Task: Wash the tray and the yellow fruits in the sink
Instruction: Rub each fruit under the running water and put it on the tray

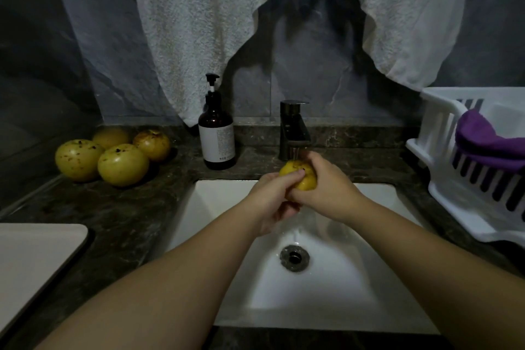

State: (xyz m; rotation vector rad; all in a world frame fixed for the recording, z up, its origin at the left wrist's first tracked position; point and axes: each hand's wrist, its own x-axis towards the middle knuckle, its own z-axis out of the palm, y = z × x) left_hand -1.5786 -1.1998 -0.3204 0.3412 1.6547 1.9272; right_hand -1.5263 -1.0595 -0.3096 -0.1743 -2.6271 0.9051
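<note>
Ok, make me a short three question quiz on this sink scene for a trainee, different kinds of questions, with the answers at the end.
1. True or false: both hands hold the yellow fruit under running water from the faucet.
2. How many yellow fruits wait on the counter?
3. What lies in the white dish rack? A) a sponge B) a purple cloth C) a plate

Key
1. True: the left hand and right hand grip it over the sink.
2. Four, left of the soap bottle.
3. B
</note>
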